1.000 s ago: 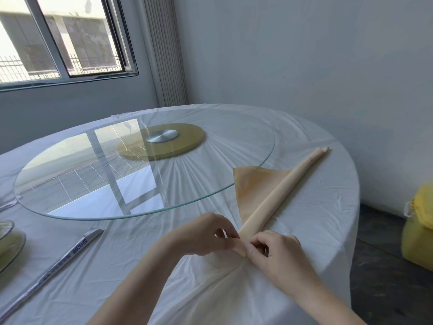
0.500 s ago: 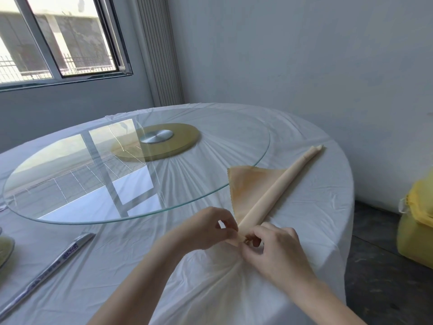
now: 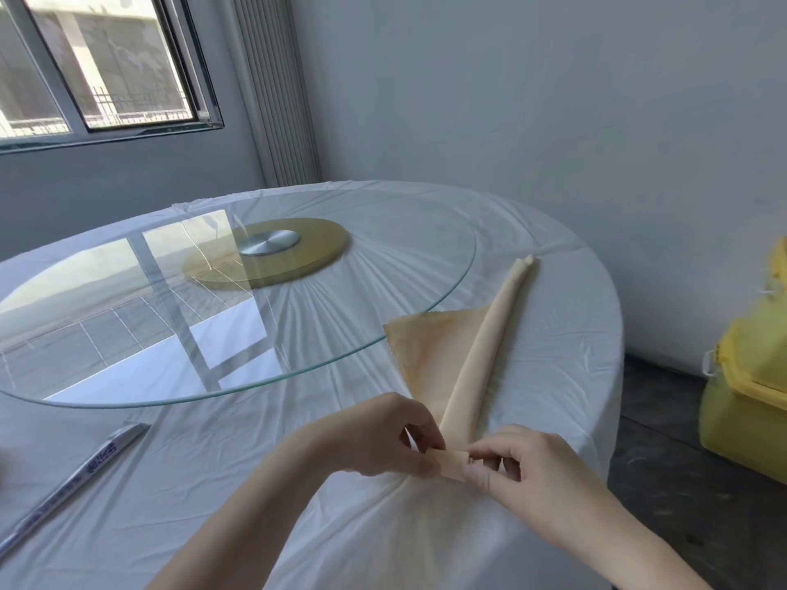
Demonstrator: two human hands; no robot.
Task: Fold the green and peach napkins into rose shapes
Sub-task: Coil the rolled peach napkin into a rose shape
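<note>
The peach napkin (image 3: 481,355) lies on the white tablecloth as a long rolled tube running from near me toward the far right, with a flat triangular flap spread to its left under the glass edge. My left hand (image 3: 396,436) pinches the near end of the roll from the left. My right hand (image 3: 524,470) pinches the same end from the right, where the end is bent sideways into a short curl between my fingers. No green napkin is in view.
A round glass turntable (image 3: 127,376) on a gold base (image 3: 306,257) covers the table's middle. A wrapped long packet (image 3: 72,479) lies at the left. The table edge drops off on the right, beside a yellow bin (image 3: 749,402) on the floor.
The near end of the roll has been turned sideways into a small curl between both hands. My view has shifted slightly right and closer.
</note>
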